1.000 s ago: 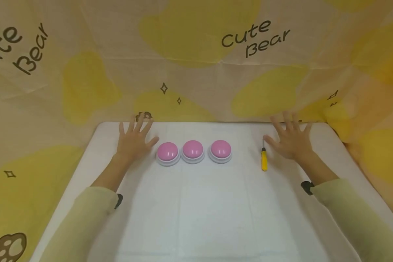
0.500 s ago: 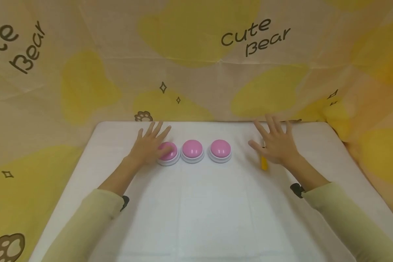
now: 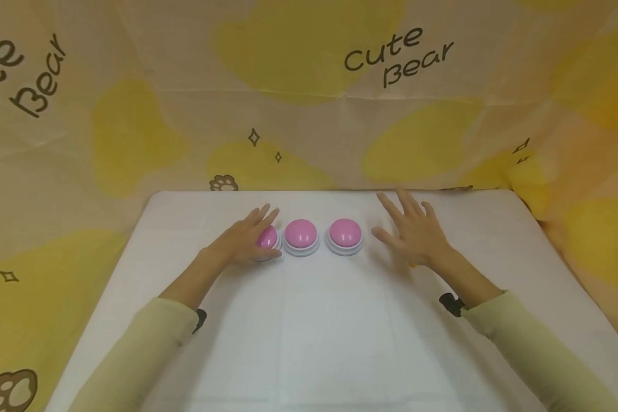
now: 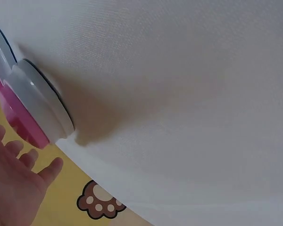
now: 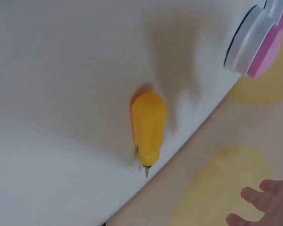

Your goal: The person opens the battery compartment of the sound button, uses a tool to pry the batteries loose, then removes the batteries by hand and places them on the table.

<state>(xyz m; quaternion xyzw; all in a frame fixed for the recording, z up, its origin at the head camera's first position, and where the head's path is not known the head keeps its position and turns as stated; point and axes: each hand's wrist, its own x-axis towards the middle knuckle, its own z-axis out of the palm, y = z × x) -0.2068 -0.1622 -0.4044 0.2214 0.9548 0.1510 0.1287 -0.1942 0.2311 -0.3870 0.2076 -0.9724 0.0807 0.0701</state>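
Three pink dome buttons on white round bases stand in a row in the head view: left button [image 3: 268, 237], middle button [image 3: 301, 233], right button [image 3: 345, 233]. My left hand [image 3: 239, 239] is over the left button, fingers beyond it and thumb in front, covering part of it. In the left wrist view the fingers of that hand [image 4: 16, 181] are spread beside the pink dome [image 4: 21, 117]. To the right of the row hovers my right hand [image 3: 416, 233], fingers apart, holding nothing. Below it lies a yellow-handled screwdriver [image 5: 148, 125], mostly hidden in the head view.
A white table [image 3: 335, 332] carries everything. A yellow and beige printed cloth [image 3: 309, 114] hangs behind its far edge and along the sides. Dark wrist straps [image 3: 450, 304] show at both sleeves.
Both hands have moved inward. The left hand came from beside the left button to over it, and the right hand moved left across the screwdriver. The buttons have not moved.
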